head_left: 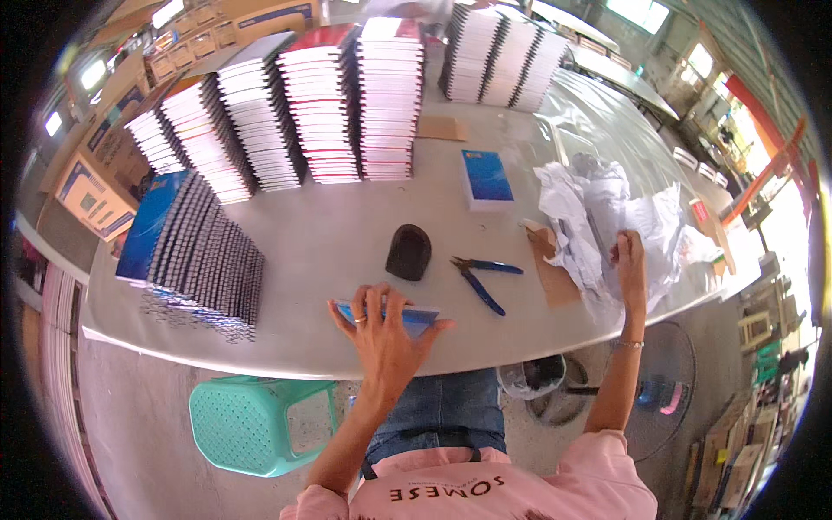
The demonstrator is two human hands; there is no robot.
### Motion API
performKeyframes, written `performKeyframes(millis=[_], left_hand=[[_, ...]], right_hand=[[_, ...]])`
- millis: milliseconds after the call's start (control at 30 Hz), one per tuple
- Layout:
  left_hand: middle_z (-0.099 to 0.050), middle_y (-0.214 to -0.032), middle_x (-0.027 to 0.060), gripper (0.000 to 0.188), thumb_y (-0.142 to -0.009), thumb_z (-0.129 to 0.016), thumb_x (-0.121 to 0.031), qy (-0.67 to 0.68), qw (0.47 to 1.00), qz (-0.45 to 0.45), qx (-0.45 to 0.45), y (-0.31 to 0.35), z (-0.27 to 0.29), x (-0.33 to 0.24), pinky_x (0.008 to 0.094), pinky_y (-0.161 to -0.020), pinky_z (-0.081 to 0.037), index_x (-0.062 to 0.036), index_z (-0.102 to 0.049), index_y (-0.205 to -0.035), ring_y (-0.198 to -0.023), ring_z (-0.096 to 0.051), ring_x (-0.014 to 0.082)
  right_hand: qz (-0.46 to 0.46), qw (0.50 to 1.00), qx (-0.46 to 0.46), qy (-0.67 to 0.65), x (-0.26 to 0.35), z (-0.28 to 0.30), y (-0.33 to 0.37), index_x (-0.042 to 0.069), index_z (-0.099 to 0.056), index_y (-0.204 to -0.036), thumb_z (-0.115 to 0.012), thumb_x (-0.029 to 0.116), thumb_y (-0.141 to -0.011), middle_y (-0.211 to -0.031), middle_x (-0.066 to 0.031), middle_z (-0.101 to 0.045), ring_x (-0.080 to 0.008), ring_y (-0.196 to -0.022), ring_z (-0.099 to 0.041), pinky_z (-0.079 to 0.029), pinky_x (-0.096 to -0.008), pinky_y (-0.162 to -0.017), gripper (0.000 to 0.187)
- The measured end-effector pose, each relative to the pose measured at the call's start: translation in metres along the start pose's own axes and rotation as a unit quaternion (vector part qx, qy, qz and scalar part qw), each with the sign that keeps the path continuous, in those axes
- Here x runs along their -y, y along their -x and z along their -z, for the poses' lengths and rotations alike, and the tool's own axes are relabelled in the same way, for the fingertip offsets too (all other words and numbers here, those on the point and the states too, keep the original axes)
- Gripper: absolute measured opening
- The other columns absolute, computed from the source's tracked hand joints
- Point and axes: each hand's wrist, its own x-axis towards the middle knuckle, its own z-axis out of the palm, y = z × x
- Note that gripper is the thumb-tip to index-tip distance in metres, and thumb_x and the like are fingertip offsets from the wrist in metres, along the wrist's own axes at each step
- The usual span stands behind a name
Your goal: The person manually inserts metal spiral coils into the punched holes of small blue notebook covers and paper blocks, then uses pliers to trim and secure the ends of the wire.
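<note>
My left hand (386, 325) is at the table's front edge, its fingers curled over the top of a blue-covered notebook (419, 320) and its thumb at the right end. Much of that notebook is hidden by the hand. Over on the right, my right hand (630, 264) has its fingers drawn together above crumpled white wrapping paper (579, 208); whatever they pinch is too small to make out. Between the hands lie blue-handled pliers (487, 279), spread apart, and a dark rounded block (409, 252). Farther back sits a short pile of blue-covered sheets (487, 180).
Tall stacks of spiral-bound notebooks (321, 113) line the back left of the table (347, 217), with more stacks (501, 59) behind. A blue-covered wire-bound stack (204, 247) stands at the left. Brown cardboard (553, 273) lies by the paper. A green stool (251, 420) is below.
</note>
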Motion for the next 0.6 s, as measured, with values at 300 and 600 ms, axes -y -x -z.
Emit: performKeyframes(millis=[300, 600], left_hand=[[-0.052, -0.112, 0.0058, 0.06, -0.06, -0.085, -0.05, -0.033, 0.999, 0.004, -0.021, 0.003, -0.007, 0.002, 0.0635, -0.107, -0.018, -0.0121, -0.057, -0.098, -0.118, -0.044, 0.0315], [-0.051, -0.109, 0.003, 0.058, -0.061, -0.085, -0.051, -0.034, 0.999, -0.002, -0.028, 0.001, -0.007, 0.0, 0.0675, -0.108, -0.015, -0.0144, -0.055, -0.094, -0.117, -0.045, 0.0279]], right_hand=[[-0.018, 0.995, 0.06, 0.074, 0.011, -0.01, 0.007, -0.001, -0.062, -0.109, -0.062, 0.013, -0.089, -0.085, -0.0169, -0.069, -0.0235, -0.077, -0.066, -0.051, -0.0338, -0.072, 0.024], [-0.004, 1.0, 0.009, -0.009, -0.007, -0.016, 0.01, -0.005, -0.064, -0.101, -0.06, 0.008, -0.089, -0.085, -0.0145, -0.069, -0.024, -0.08, -0.064, -0.05, -0.0348, -0.076, 0.018]])
